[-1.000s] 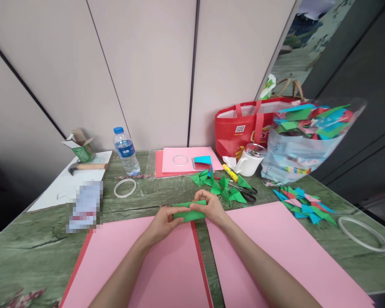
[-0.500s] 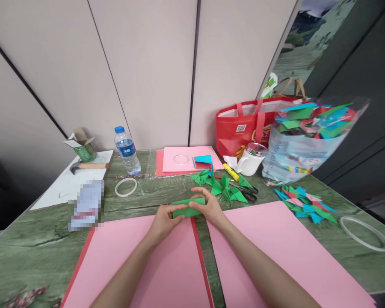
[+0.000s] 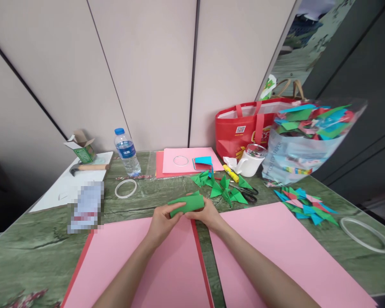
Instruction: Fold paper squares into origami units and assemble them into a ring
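Centre frame, the left hand (image 3: 160, 220) and right hand (image 3: 210, 214) grip opposite ends of a folded green paper (image 3: 186, 206), held near the top edge of a pink sheet (image 3: 141, 261) on the worktop (image 3: 28, 252). An uneven pinch could skew or crumple the fold; a loosened one could let it spring open. Just beyond the right hand lie green pieces (image 3: 223, 188) and scissors (image 3: 250, 196), which a careless sweep might scatter. A mug (image 3: 250, 162) stands right of centre, a bottle (image 3: 127, 155) upper left.
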`<state>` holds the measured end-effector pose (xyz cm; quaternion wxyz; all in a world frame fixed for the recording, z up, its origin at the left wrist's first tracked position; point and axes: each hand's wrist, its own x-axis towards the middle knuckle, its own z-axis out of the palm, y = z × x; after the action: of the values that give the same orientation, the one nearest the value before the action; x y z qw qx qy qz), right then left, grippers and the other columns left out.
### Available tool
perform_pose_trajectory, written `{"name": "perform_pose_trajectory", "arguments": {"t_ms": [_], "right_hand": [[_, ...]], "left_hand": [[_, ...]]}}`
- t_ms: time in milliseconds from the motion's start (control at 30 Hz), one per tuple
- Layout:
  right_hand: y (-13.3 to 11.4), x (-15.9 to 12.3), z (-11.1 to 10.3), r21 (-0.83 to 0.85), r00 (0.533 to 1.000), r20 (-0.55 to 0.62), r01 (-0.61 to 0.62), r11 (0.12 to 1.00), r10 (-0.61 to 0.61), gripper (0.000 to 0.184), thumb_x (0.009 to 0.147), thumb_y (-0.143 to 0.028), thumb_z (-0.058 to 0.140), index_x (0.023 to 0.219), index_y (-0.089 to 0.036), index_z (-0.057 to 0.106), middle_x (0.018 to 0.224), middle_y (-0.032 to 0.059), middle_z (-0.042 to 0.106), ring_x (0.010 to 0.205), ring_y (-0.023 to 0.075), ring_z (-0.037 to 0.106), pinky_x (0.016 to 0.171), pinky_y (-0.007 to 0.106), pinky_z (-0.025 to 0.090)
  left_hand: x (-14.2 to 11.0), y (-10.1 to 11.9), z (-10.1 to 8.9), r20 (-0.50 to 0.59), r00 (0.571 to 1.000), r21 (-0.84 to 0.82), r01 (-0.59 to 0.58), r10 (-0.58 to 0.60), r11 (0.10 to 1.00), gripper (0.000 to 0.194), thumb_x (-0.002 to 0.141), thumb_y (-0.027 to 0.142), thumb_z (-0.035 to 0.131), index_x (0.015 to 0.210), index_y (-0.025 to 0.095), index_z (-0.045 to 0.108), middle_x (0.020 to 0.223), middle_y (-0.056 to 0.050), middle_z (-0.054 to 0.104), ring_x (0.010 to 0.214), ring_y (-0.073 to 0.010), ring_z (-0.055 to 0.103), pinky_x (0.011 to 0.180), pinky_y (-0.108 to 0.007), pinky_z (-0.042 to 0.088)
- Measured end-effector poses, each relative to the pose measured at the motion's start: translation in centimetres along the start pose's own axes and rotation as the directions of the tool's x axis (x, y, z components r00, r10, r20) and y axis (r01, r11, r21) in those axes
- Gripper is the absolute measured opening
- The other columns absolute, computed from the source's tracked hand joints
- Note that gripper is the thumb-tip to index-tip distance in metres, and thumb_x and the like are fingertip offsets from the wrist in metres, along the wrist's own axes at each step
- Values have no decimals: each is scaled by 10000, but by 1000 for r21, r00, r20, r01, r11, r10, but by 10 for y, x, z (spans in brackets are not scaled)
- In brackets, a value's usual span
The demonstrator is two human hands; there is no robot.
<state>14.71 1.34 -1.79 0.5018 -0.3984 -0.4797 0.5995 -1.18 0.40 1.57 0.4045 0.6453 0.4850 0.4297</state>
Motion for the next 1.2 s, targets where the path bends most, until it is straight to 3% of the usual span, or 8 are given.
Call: {"name": "perform_pose_trajectory", "arguments": {"t_ms": [200, 433, 667, 1033, 1200], "right_hand": [[2, 1, 0, 30, 999, -36, -21, 999, 22, 395, 471, -221, 775, 822, -163, 605, 700, -10, 654, 598, 130, 579, 568, 242, 466], [5, 1, 2, 97, 998, -11, -65, 993, 66, 311, 483, -253, 771, 736, -150, 622, 594, -18, 634, 517, 117, 557, 543, 253, 471], [7, 1, 3, 132, 997, -30, -64, 989, 69, 317, 478, -246, 775, 745, -150, 635, 610, -8, 636, 532, 117, 561, 535, 246, 471], [6, 4, -1, 97, 998, -42, -49, 994, 54, 300, 463, -250, 786, 707, -149, 645, 586, -19, 638, 505, 113, 554, 522, 243, 471], [8, 6, -6, 155, 993, -24, -108, 982, 113, 352, 493, -285, 775, 786, -151, 632, 678, 10, 674, 598, 152, 622, 608, 294, 517]], "left_hand": [[0, -1, -2, 24, 999, 76, 29, -31, 997, 227, 660, 199, 616, 867, 191, 707, 747, -10, 697, 591, -145, 556, 514, -214, 401], [2, -1, -4, 45, 997, 15, 54, -54, 998, 250, 641, 209, 638, 880, 180, 702, 805, -15, 703, 667, -171, 590, 553, -223, 430], [1, -3, -3, 18, 998, 75, 62, -64, 995, 262, 647, 217, 626, 896, 188, 700, 680, 8, 685, 471, -108, 490, 431, -203, 347], [1, -3, -4, 8, 998, 117, 64, -65, 991, 259, 640, 227, 615, 879, 182, 705, 555, 28, 635, 393, -82, 421, 381, -193, 309], [4, -3, -5, -36, 998, 92, 45, -42, 995, 264, 621, 188, 613, 868, 195, 706, 684, 6, 691, 572, -149, 577, 496, -219, 435]]}}
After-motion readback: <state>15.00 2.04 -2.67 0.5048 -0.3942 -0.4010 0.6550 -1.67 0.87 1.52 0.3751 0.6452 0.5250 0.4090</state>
